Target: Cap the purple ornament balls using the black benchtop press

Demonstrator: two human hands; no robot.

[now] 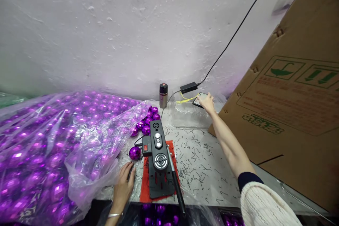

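Note:
My left hand [124,183] rests on the worktable at the plastic sheet's edge, fingers stretched forward and slightly apart. Just beyond its fingertips lies a shiny purple mirrored ball [135,153]. To its right stands a black tabletop machine [158,152] with round vents, a red switch and a lever with a black grip [178,190], on a red cloth [144,183]. Far forward on the right, my right hand [207,102] has its thumb and fingers around a smartphone [196,102] with a lit screen. Part of the phone is hidden under the hand.
Clear plastic [87,141] covers many purple balls on the left. More balls [146,129] lie behind the machine. A bottle [163,96] and a power adapter [189,87] stand near the wall. Black scraps litter the table [196,162]. A large cardboard box [286,113] leans at right.

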